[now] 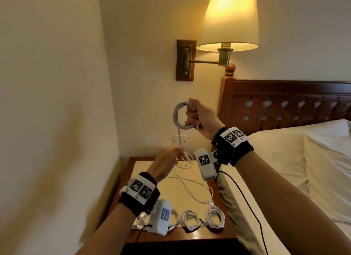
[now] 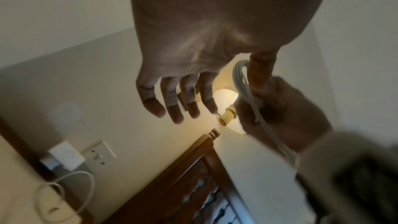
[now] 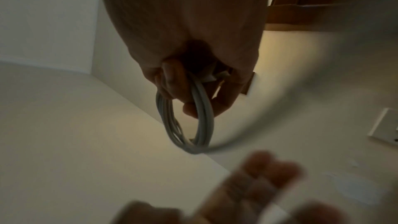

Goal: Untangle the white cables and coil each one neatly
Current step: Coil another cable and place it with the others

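Observation:
My right hand (image 1: 196, 116) is raised above the nightstand and grips a coil of white cable (image 1: 178, 115); the right wrist view shows its fingers (image 3: 172, 81) curled through the loops (image 3: 189, 125). A tail (image 1: 179, 139) hangs from the coil toward my left hand (image 1: 170, 158), which is motion-blurred. In the left wrist view the left fingers (image 2: 172, 101) are spread and fairly straight, with the cable (image 2: 244, 81) running beside the thumb. A loose white cable (image 1: 191, 185) trails over the mat. Three coiled cables (image 1: 190, 219) lie in a row at the front.
The wooden nightstand (image 1: 190, 235) stands in a corner, wall to the left and bed (image 1: 284, 159) with headboard to the right. A lit wall lamp (image 1: 228, 21) hangs above. A white charger (image 2: 64, 157) sits by the wall socket, with a cable looped below it.

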Motion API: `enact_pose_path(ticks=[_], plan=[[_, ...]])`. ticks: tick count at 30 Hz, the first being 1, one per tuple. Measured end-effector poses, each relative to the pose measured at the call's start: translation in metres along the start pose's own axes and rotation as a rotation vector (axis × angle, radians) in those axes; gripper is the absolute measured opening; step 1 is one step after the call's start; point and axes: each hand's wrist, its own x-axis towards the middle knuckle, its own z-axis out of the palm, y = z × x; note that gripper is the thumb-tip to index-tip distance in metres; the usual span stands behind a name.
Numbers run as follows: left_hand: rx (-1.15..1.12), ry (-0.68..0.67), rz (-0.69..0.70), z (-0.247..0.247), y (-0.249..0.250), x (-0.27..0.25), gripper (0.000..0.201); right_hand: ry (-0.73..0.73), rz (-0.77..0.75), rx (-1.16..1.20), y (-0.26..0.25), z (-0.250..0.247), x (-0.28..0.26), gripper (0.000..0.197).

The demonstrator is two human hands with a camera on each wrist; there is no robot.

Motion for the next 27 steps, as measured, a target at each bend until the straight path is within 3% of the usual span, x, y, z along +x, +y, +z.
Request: enact_pose_path(ticks=[2, 5, 6, 10, 15, 22, 27], plan=[[-0.134, 0.031, 0.015, -0.014, 0.015, 0.005, 0.032, -0.035, 0.012, -0.012, 0.000, -0.001, -0.001, 0.040], [-0.291, 0.250, 0.050, -0.035, 0.039, 0.015, 0.031, -0.098, 0.040, -0.002, 0.003, -0.001, -0.003, 0.039], [-0.304, 0.267, 0.053, -0.040, 0.048, 0.019, 0.030, -0.122, 0.049, 0.004, 0.003, 0.000, -0.004, 0.039], [-0.281, 0.052, -0.034, -0.056, 0.063, 0.028, 0.047, -0.172, 0.052, -0.014, 0.003, 0.001, -0.008, 0.040], [-0.384, -0.155, -0.039, -0.065, 0.057, 0.026, 0.043, -0.201, 0.064, -0.023, 0.004, -0.001, -0.013, 0.039], [-0.466, -0.166, -0.049, -0.061, 0.053, 0.024, 0.036, -0.242, 0.051, -0.154, 0.007, -0.005, -0.017, 0.041], [-0.351, 0.024, -0.011, -0.055, 0.056, 0.027, 0.040, -0.103, -0.080, -0.356, 0.009, -0.002, -0.022, 0.041]])
